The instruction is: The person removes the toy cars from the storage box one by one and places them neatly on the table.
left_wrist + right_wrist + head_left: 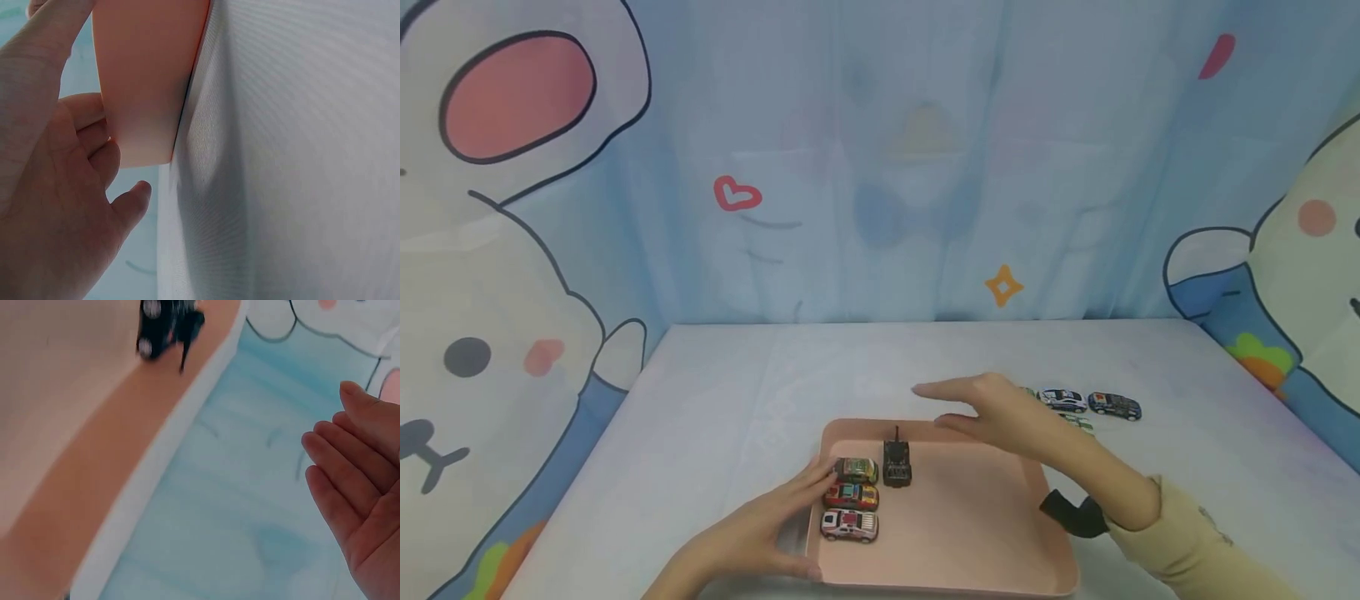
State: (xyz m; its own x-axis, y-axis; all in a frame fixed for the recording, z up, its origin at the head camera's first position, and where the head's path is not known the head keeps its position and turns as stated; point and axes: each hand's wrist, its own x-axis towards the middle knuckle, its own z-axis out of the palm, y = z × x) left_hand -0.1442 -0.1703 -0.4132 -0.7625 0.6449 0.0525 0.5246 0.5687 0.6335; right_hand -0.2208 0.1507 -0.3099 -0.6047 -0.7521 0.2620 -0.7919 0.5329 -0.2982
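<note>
A pink tray [970, 525] stands on the white-covered table. Inside, by its left wall, a green toy car [857, 470], a red toy car [852, 497] and a white toy car [849, 526] are lined up. To their right is a black toy tank [897, 467], its thin barrel towards the far rim. My left hand [760, 525] rests at the tray's left side, fingertips by the green car and thumb near the front corner. Over the far right rim hovers my right hand [992, 410], fingers extended, holding nothing.
Beyond the tray on the right lie a white-and-blue toy car [1062, 400], a dark toy car [1115, 406] and a green-and-white toy car [1078, 422], the last partly hidden by my right arm. A printed blue curtain [880, 275] hangs behind the table.
</note>
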